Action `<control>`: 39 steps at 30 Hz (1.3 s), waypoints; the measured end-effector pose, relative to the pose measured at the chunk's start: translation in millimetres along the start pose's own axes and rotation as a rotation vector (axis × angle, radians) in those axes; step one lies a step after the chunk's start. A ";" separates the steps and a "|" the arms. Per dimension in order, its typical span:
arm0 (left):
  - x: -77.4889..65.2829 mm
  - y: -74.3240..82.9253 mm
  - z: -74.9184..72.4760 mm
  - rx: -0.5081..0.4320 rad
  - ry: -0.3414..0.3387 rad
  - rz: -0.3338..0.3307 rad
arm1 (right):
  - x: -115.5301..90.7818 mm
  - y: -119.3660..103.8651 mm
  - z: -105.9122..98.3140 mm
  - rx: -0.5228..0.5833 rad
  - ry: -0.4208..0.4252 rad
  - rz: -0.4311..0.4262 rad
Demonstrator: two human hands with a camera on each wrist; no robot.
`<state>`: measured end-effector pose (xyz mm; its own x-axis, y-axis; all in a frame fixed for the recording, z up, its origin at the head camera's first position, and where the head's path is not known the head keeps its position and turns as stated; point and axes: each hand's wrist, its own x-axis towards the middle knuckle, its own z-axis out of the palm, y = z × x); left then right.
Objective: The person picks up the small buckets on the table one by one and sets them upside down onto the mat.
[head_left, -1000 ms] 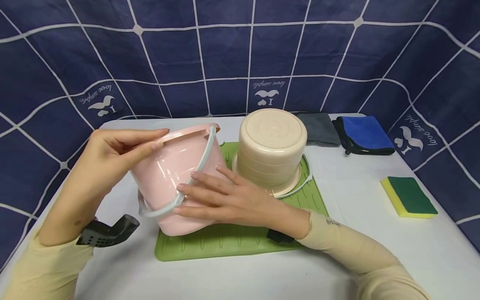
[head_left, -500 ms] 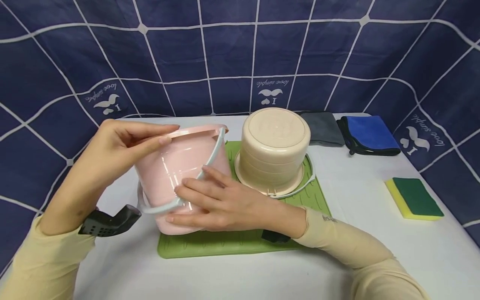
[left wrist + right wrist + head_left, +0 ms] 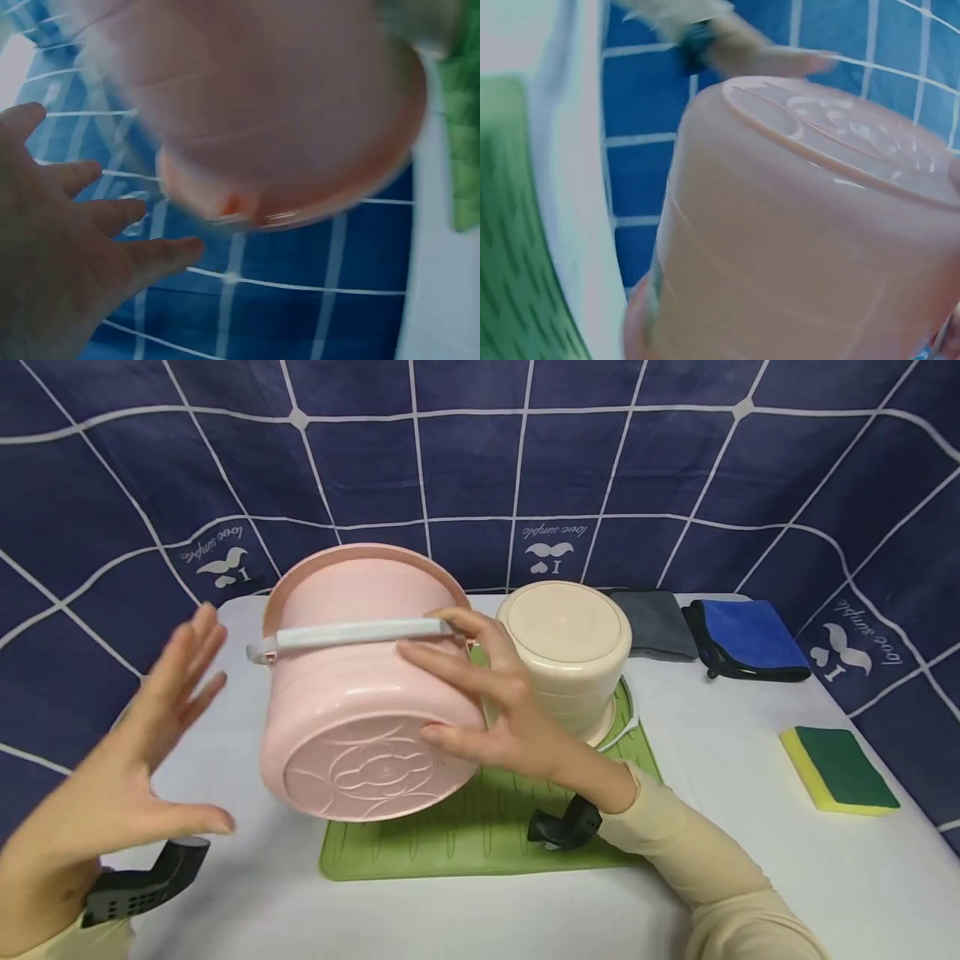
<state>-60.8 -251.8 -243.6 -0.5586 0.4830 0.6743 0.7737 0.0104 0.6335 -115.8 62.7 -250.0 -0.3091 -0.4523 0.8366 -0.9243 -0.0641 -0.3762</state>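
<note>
A pink bucket (image 3: 352, 693) is tilted above the green mat, its patterned base towards me and its rim at the back. My right hand (image 3: 510, 693) holds it alone by its right side, the thumb on the edge of the base and the fingers up near the pale grey handle (image 3: 360, 632). To the left of the bucket, apart from it, my left hand (image 3: 135, 760) is spread with nothing in it. In the left wrist view the bucket (image 3: 270, 112) is blurred beyond the spread fingers. Behind my right hand, a cream bucket (image 3: 566, 635) stands upside down.
The green ridged mat (image 3: 420, 852) lies on a white table (image 3: 375, 918). At the back right are a folded grey cloth (image 3: 652, 622) and a blue cloth (image 3: 750, 639). A green and yellow sponge (image 3: 843, 768) lies at the right. Navy checked fabric (image 3: 465, 460) stands behind.
My left hand has let go of the bucket's rim and moved left. The bucket has turned so its base faces me, and my right hand has shifted from lying flat to gripping its side.
</note>
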 end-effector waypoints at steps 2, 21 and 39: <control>-2.9 -0.8 15.3 0.213 -0.052 -0.084 | -0.2 2.6 -0.6 0.084 0.036 0.154; -0.4 -98.3 9.9 0.047 0.055 -0.463 | -0.9 59.6 27.9 0.313 0.175 0.759; 16.7 -146.6 3.0 -0.139 0.004 -0.640 | 9.0 90.8 41.0 0.133 0.362 0.931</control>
<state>-182.6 -242.6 -326.4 -0.8973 0.4155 0.1491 0.2423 0.1813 0.9531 -193.4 16.3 -293.0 -0.9654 -0.0771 0.2493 -0.2546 0.0690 -0.9646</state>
